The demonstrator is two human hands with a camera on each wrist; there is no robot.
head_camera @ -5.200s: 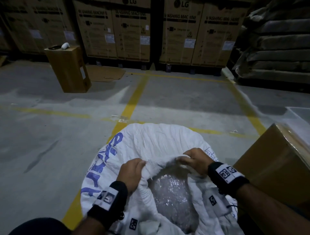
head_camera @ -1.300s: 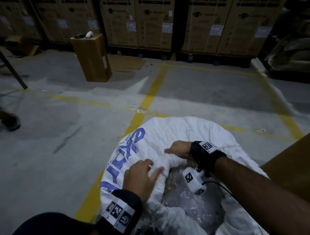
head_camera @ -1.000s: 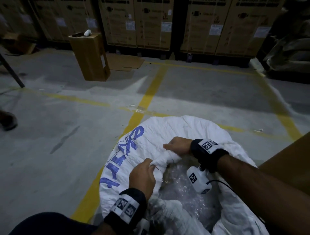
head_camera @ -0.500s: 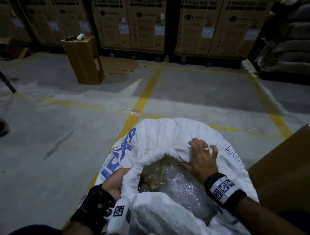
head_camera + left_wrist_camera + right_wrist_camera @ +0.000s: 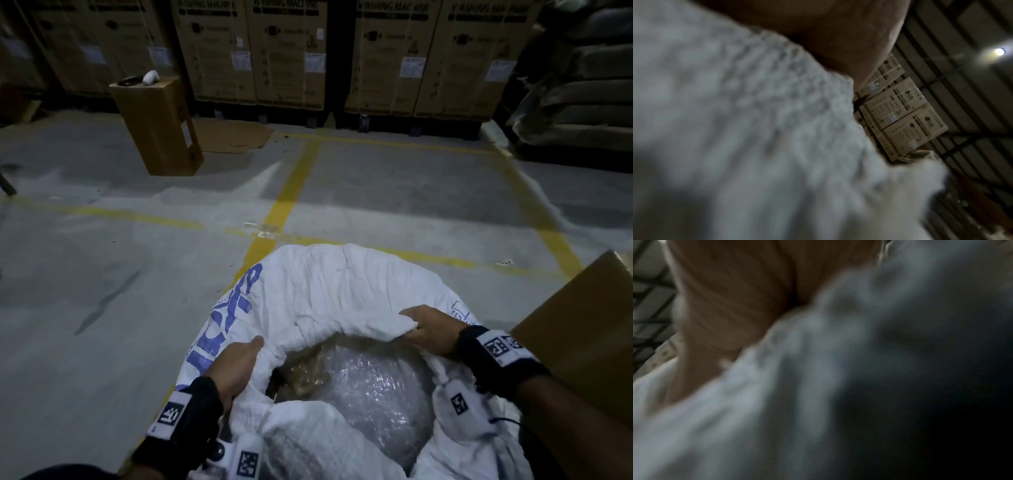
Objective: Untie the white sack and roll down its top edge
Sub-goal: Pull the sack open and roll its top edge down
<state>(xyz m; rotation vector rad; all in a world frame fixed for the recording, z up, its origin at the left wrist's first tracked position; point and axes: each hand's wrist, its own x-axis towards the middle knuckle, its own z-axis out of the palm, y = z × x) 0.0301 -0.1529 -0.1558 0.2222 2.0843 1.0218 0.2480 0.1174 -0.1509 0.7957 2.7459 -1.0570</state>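
Observation:
A white woven sack (image 5: pixel 329 284) with blue lettering stands on the floor, its mouth wide and its top edge rolled into a thick rim. Clear bubble wrap (image 5: pixel 370 390) and a crumpled brownish plastic piece (image 5: pixel 308 370) show inside. My left hand (image 5: pixel 239 359) grips the rolled rim at the left of the mouth. My right hand (image 5: pixel 428 329) grips the rim at the right, fingers curled over the fabric. Both wrist views are blurred, filled by white sack fabric (image 5: pixel 735 129) (image 5: pixel 756 402) pressed against the palm.
A brown carton (image 5: pixel 582 325) stands close against the sack on the right. A tall narrow carton (image 5: pixel 157 126) stands far left, washing-machine boxes (image 5: pixel 284 54) line the back and stacked sacks (image 5: pixel 582 85) the far right. Yellow lines (image 5: pixel 284 205) cross the grey concrete floor.
The sack's mouth has widened. My right hand went from lying flat on the far rim to gripping it further right. My left hand moved up along the left rim.

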